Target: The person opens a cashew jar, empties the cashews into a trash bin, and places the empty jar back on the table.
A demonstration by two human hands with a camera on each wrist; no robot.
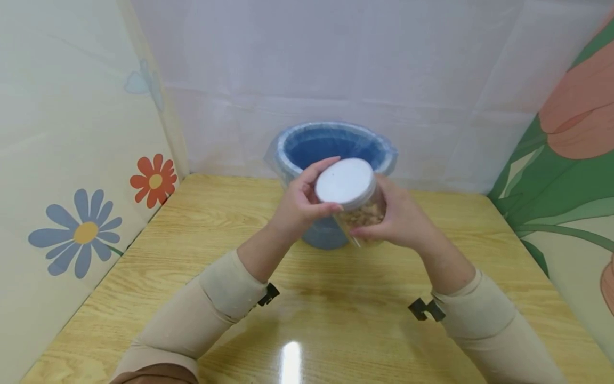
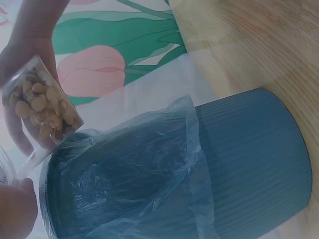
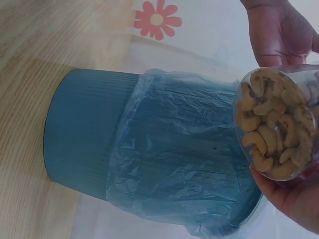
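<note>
A clear plastic jar of cashews [image 1: 366, 213] with a white lid [image 1: 346, 181] is held up in front of a blue trash bin [image 1: 326, 234], tilted. My left hand [image 1: 299, 200] pinches the lid's rim between thumb and fingers. Lower down, my right hand [image 1: 403, 216] grips the jar's body. In the right wrist view the cashews [image 3: 271, 127] show through the jar's base. The left wrist view has the jar [image 2: 42, 102] beside the bin's mouth, with the right hand [image 2: 30, 55] behind it. The lid appears seated on the jar.
A clear plastic liner [image 2: 144, 164] is folded over the rim of the bin, which stands on a wood-grain table [image 1: 230, 213] near the white back wall [image 1: 336, 58]. Panels with printed flowers [image 1: 86, 233] flank both sides.
</note>
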